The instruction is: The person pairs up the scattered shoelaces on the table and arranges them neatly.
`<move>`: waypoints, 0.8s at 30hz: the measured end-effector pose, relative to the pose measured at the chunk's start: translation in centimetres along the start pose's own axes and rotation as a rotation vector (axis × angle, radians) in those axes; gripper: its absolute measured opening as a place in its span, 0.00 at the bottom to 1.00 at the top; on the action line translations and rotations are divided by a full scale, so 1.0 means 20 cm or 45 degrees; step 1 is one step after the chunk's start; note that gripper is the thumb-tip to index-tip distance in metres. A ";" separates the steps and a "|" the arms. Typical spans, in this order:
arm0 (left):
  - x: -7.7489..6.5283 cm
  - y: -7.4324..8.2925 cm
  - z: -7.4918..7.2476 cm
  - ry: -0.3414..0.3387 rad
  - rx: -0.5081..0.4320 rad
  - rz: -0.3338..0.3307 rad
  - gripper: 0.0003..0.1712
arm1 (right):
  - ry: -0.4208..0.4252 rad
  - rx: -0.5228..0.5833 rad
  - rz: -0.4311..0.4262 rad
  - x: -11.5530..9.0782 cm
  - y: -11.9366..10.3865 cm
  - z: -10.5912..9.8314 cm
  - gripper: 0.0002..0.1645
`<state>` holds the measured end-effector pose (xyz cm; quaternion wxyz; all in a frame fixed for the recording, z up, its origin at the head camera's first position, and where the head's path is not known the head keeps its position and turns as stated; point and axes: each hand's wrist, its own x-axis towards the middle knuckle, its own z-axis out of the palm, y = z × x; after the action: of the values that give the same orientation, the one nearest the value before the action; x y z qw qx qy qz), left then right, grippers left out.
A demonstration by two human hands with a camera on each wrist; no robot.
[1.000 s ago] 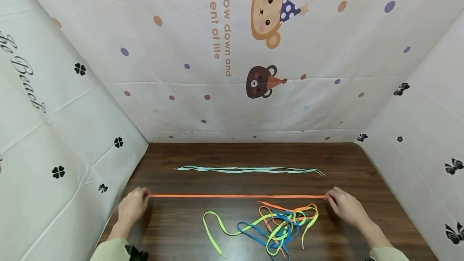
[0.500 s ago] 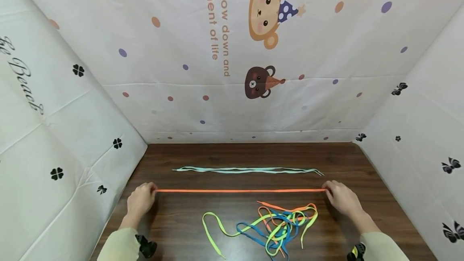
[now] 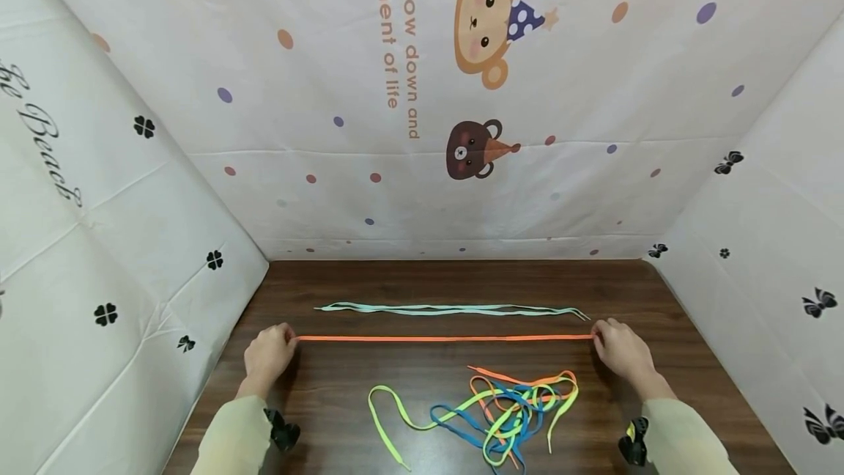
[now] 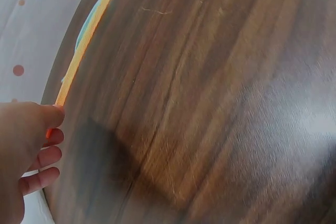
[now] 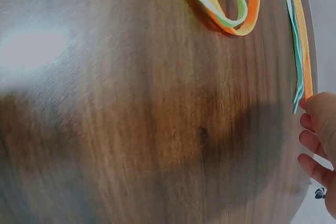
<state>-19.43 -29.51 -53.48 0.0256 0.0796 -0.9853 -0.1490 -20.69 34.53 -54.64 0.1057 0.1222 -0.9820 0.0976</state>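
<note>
An orange shoelace (image 3: 435, 339) is stretched straight from side to side between my two hands. My left hand (image 3: 270, 352) pinches its left end; in the left wrist view the thumb and forefinger (image 4: 52, 114) press on it, with a short tip poking out below. The right end is pinched by my right hand (image 3: 622, 347). Just beyond it, a mint-green shoelace (image 3: 435, 309) lies folded lengthwise on the table. Nearer to me sits a tangle of laces: blue (image 3: 461, 431), yellow-green (image 3: 389, 431) and another orange one (image 3: 501, 374).
The dark wooden table (image 3: 343, 424) is bounded by white printed cloth walls at the back (image 3: 422, 196), left (image 3: 132, 240) and right (image 3: 758, 299). Black devices are strapped at the left wrist (image 3: 282, 429) and right wrist (image 3: 634, 443).
Both hands have moved away from me with the orange shoelace, toward the mint-green one. The left hand has also shifted right. The tangle has not moved.
</note>
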 end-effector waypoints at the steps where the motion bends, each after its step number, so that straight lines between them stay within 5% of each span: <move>1: 0.01 0.00 0.00 -0.009 -0.004 -0.014 0.07 | -0.008 0.009 0.019 0.01 0.00 0.00 0.03; 16: 0.08 0.04 0.07 -0.070 -0.069 -0.133 0.05 | -0.129 0.099 0.250 0.08 -0.01 0.00 0.04; 24: 0.10 0.07 0.08 -0.021 -0.090 -0.161 0.05 | -0.170 0.103 0.330 0.10 -0.02 0.02 0.04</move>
<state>-21.76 -27.95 -54.58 0.0108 0.1395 -0.9726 -0.1855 -22.48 33.67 -54.56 0.0215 0.0048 -0.9897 0.1417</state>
